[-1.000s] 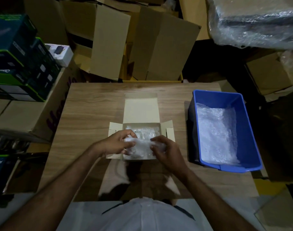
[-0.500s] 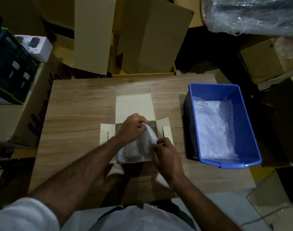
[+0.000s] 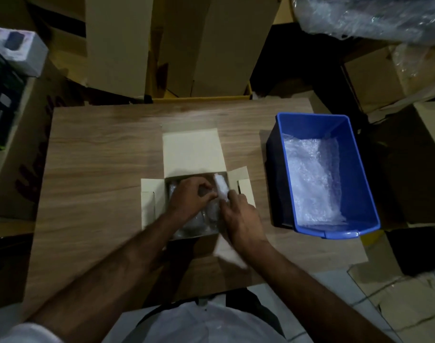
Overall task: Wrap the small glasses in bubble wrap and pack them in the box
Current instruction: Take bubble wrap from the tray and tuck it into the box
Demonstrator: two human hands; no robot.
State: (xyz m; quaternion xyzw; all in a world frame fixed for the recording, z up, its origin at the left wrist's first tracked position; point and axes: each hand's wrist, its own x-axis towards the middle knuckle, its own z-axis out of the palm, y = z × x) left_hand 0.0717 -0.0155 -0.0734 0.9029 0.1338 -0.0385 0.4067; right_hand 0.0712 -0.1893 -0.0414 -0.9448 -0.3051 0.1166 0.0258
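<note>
In the head view, one small cardboard box (image 3: 195, 194) sits open near the middle of the table (image 3: 100, 157), its lid flap laid back on the far side and a side flap spread to each side, probably so both hands can reach straight down into it. The left hand (image 3: 189, 198) is inside the box, its fingers curled down onto a bubble-wrapped bundle (image 3: 201, 219), seemingly to seat it. The right hand (image 3: 238, 219), at the box's right edge, pinches a loose white end of bubble wrap (image 3: 222, 188) that stands up from the box, likely to tuck it in. How many wrapped glasses lie in the box cannot be told; the contents are dim and blurred. To the right of the box stands one blue bin (image 3: 359, 194), close enough for a short reach, holding spare bubble-wrap sheets (image 3: 312, 179).
</note>
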